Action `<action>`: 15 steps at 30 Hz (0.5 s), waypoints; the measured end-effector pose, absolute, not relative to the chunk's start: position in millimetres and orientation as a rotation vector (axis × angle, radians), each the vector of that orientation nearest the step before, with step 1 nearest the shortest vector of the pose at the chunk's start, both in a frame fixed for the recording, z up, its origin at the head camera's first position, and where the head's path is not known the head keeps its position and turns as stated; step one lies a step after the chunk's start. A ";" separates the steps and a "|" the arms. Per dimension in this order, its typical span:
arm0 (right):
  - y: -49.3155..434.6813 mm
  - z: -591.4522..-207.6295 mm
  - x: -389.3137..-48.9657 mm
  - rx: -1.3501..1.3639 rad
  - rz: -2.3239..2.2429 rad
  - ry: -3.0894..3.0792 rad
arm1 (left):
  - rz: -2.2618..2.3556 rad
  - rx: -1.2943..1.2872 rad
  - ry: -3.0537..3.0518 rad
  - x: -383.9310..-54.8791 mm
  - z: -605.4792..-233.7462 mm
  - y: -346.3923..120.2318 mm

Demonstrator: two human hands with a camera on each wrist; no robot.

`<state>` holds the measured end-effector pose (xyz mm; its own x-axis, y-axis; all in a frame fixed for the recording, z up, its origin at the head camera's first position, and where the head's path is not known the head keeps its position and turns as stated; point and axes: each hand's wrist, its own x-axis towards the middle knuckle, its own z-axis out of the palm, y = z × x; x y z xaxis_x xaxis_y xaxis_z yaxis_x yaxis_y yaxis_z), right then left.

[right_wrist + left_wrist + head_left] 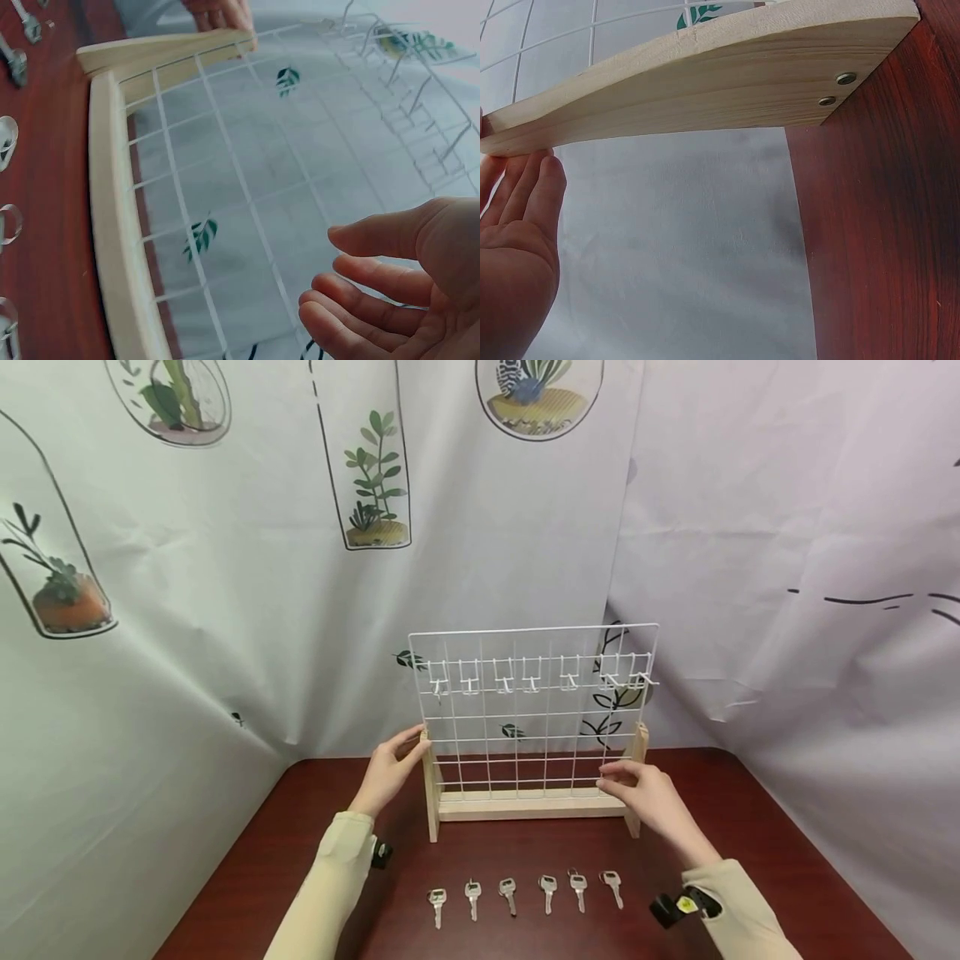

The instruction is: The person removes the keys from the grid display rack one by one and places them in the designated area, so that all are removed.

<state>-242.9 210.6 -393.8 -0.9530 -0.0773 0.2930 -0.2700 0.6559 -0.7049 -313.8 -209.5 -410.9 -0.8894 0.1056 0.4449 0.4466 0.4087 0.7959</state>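
A white wire grid rack (517, 727) on a wooden stand (532, 808) stands upright on the table. My left hand (390, 768) holds the top of its left wooden side post (705, 79), the fingers behind the wood in the left wrist view. In front of the grid's lower right part is my right hand (645, 793), its fingers loosely bent with nothing between them in the right wrist view (382, 285). Several white hooks (504, 683) hang in a row along the upper grid. Several silver keys (508, 895) with small rings lie spaced in a row before the stand.
The dark red wooden table (322, 789) ends close behind the rack at a pale fabric backdrop (262, 568) printed with plants. Two screw heads (846, 78) show near the foot of the left post.
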 end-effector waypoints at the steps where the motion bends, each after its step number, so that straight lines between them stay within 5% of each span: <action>1: 208.5 -391.1 -244.5 0.297 1.186 -2.633 | -1.475 -0.476 -2.345 -313.4 -410.8 -209.3; 15: 155.7 -361.4 -270.0 0.474 1.351 -2.518 | -1.460 -0.462 -2.349 -314.9 -411.3 -208.8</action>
